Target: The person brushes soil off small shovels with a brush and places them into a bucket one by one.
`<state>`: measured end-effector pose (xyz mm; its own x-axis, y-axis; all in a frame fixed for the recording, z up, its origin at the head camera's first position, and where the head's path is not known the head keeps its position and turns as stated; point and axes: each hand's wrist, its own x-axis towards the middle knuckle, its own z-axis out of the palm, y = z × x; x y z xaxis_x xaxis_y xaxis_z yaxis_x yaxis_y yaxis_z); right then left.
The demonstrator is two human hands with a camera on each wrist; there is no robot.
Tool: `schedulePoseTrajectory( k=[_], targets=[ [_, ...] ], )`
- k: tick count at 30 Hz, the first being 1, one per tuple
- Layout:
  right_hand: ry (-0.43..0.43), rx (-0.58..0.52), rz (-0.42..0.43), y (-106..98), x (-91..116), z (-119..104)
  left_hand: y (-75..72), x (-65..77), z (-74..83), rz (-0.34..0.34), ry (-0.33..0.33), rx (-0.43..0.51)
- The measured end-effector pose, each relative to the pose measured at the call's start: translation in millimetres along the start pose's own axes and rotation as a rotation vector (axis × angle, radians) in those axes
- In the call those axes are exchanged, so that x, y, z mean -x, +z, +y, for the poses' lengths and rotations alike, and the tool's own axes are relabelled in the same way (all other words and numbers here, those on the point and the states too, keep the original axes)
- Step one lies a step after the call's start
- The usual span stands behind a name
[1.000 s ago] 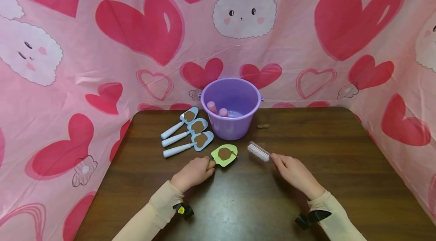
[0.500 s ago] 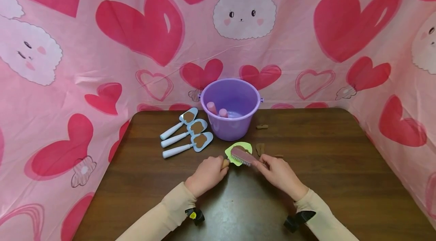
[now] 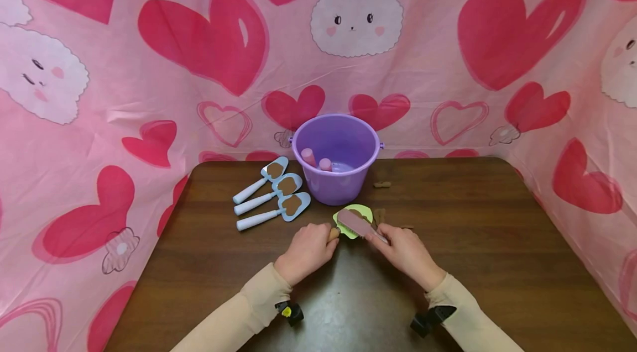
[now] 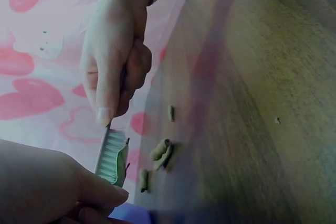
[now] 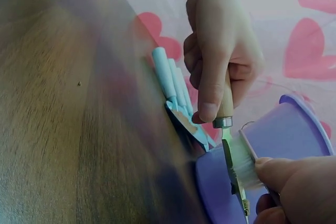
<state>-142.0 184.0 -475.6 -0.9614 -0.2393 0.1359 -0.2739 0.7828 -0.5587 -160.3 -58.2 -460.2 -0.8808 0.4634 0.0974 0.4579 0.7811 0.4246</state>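
My left hand grips the wooden handle of a small green trowel, whose blade carries a brown, clay-like patch. In my right hand is a scrub brush with a pinkish back and white bristles. The brush lies over the trowel blade, hiding much of it. From the right wrist view, the bristles face the blade at close range, and a brown bit clings near its tip. Seen from the left wrist, the bristles press up beside the green blade, with my right thumb along the brush handle.
Behind the hands stands a purple bucket with two pink handles sticking up inside. Three blue trowels with brown patches lie left of it. Brown pieces lie on the wooden table to the right. A pink patterned cloth surrounds the table.
Both hands have come together: the trowel moved right and the brush moved left, turned bristles-down over the blade. In the last half second, both shifted slightly farther from the body.
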Motion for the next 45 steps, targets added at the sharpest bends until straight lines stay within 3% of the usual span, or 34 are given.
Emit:
schedulePoseTrajectory(
  k=[7, 20, 30, 39, 45],
  targets=[
    [0.053, 0.014, 0.039, -3, 1, -5, -1.8, -0.1, -0.6, 0.032, 0.021, -0.004],
    [0.088, 0.008, 0.136, 1, 2, -12, -3.6, 1.1, -1.2, 0.04, 0.0, 0.008],
    [-0.002, 0.044, 0.099, 1, 1, -11, -7.3, -2.4, 1.6, 0.009, 0.005, 0.014],
    [0.005, 0.034, 0.122, 1, 0, -3, -6.2, -0.4, -0.1, 0.029, 0.049, -0.002],
    [0.005, 0.036, 0.128, 1, -2, 3, -7.0, 1.0, -0.1, 0.009, 0.036, 0.015]
  ],
)
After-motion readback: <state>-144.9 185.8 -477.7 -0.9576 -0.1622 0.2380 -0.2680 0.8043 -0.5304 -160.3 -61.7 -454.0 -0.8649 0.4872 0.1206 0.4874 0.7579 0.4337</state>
